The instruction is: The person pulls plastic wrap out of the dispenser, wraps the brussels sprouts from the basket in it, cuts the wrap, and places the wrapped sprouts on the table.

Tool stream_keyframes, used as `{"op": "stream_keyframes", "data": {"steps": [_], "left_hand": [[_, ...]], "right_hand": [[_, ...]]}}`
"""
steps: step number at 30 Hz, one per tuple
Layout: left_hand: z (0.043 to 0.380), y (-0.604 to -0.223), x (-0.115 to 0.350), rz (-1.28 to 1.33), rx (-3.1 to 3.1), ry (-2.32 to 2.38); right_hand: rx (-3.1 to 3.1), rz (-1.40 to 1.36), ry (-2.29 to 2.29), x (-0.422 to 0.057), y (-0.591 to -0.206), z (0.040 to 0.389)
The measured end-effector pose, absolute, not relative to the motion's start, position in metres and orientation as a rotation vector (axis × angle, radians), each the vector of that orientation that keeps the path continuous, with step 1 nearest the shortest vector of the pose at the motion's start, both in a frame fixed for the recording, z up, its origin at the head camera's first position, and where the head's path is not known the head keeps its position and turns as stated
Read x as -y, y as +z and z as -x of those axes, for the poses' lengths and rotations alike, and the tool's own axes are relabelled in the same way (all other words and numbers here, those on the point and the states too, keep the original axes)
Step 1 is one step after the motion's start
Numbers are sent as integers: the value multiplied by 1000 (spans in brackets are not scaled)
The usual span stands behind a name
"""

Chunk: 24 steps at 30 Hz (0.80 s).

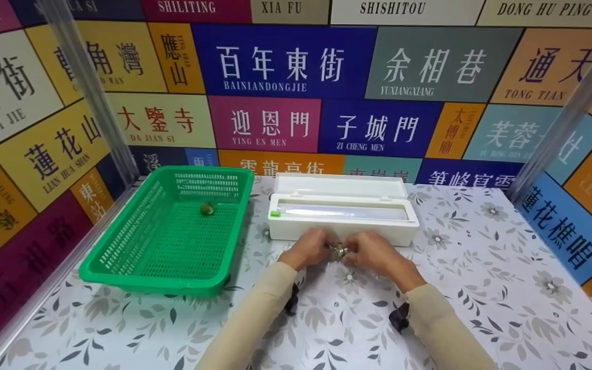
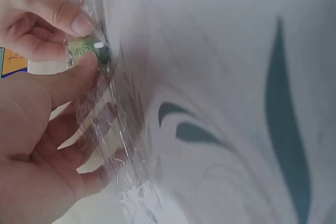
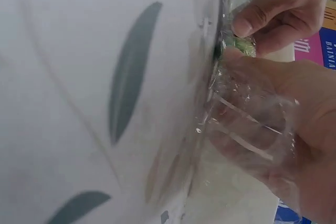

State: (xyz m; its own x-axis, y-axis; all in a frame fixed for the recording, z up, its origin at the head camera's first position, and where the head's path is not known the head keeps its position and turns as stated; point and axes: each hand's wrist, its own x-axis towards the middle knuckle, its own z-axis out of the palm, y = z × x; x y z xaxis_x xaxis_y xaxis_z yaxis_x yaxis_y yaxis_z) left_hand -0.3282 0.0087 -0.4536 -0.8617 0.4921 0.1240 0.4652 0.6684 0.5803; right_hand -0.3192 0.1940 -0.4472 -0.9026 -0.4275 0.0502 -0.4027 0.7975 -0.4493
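Observation:
Both hands meet just in front of a white cling film box [image 1: 345,232]. Between them is a small green rounded item [image 2: 83,47] wrapped in clear cling film [image 3: 252,124]; its exact kind is hidden by the film. My left hand [image 1: 309,247] pinches one side of it, the thumb pressed on the green surface in the left wrist view. From the other side my right hand [image 1: 373,253] also pinches it through the film. Loose, crinkled film spreads over the fingers and down to the table in both wrist views.
To the left stands a green plastic basket [image 1: 160,281] with one small green-brown round item [image 1: 207,208] inside. The box's white lid [image 1: 339,186] is raised at the back, and a green slider [image 1: 275,214] sits on its left end. A flower-patterned cloth [image 1: 486,288] covers the table.

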Motion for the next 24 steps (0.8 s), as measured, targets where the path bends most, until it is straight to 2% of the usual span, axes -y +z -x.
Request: {"op": "stream_keyframes", "data": {"steps": [8,17,24], "left_hand": [[326,-446,-3,-929,-2792,808],[326,-448,-7,-790,-2793,804],[323,-449,-7,-851,-2856,810]], "right_hand": [[-2934,707,-661,-189,-447,318],[-2911,700,-671,-185,-448,316],[-2799,702,-746,-188,-439,314]]}}
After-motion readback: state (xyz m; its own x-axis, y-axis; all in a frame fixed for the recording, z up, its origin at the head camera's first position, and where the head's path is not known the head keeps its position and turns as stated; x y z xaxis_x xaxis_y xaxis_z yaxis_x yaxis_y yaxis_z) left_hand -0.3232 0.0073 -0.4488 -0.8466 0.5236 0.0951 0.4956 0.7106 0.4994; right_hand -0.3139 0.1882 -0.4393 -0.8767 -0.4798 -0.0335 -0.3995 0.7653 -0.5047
